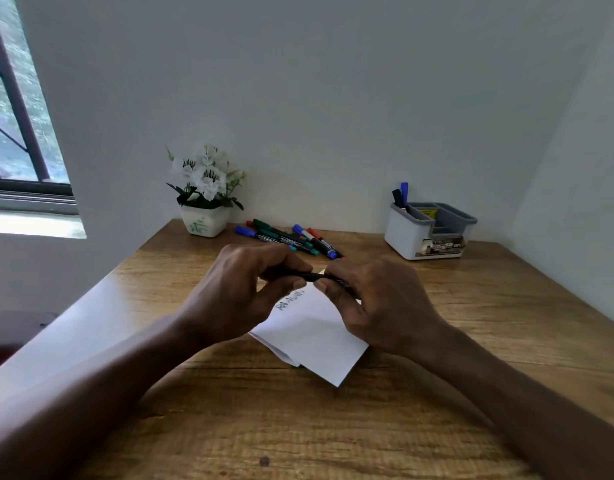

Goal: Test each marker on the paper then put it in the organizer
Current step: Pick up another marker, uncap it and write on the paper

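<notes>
Over the middle of the table [333, 427], both hands are on one dark marker [312, 276]. The left hand [236, 289] has its fingers curled round one end and the right hand [378, 306] pinches the other. The marker lies pretty much sideways, running left to right between them, a bit above the paper [312, 337]. My guess is the cap is coming off or going back on, but I honestly can't tell which.

The paper sits right under the hands, so the tip only has to drop straight down. The organizer [430, 230] is at the far right corner, nearer the right hand, with two markers [401, 195] already standing in its back left slot. The untested pile [288, 239] lies along the far edge, beside a pot of white flowers [205, 188].

Writing-wise, there are a few scribbles on the paper and a label on the organizer's front, both too small to read.
</notes>
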`<state>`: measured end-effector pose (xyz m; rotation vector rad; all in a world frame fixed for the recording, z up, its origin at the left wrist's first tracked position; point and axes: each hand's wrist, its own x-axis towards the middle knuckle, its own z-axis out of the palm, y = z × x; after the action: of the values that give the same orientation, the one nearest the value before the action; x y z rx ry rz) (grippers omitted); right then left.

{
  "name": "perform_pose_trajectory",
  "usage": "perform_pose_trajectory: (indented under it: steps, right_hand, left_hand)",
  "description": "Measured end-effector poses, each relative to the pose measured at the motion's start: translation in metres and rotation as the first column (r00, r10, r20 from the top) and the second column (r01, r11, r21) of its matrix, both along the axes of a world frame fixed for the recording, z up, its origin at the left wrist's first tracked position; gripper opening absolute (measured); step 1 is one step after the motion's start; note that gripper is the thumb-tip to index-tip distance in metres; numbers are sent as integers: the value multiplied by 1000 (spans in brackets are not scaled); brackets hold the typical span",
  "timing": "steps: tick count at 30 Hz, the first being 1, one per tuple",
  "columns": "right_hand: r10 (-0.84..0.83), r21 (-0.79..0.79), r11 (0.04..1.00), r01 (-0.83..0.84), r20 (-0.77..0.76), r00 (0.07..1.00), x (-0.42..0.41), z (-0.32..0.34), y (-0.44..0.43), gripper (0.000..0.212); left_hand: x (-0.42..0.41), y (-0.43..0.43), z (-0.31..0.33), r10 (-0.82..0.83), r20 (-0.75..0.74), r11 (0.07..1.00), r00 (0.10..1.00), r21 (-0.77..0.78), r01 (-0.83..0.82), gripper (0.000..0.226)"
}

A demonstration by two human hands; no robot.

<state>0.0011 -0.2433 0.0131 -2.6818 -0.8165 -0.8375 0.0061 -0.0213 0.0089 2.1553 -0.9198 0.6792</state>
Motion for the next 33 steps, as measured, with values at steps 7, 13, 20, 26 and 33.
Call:
perform_pose_trajectory:
  steps: [7, 13, 20, 26, 33]
  right_hand:
    - [-160, 40, 986, 165, -106, 981, 3, -4, -5, 73]
    - [-219, -91, 975, 201, -331, 918, 5, -6, -4, 59]
    - [-247, -224, 960, 169, -389, 887, 1, -6, -2, 66]
    - [-279, -224, 953, 203, -393, 876, -9, -8, 5, 70]
    - [-229, -166, 972, 164, -536, 813, -14, 2, 2, 49]
  left_hand:
    - [4, 4, -5, 76, 82, 997, 994, 17, -77, 19]
    - [21, 20, -10, 258, -54, 966, 965, 43, -256, 15]
    - [34, 25, -14, 405, -122, 880, 906, 323, -349, 25]
    - [33, 25, -13, 511, -117, 768, 851, 506, -392, 53]
    - [25, 22, -12, 560, -334, 717, 758, 654, -242, 132]
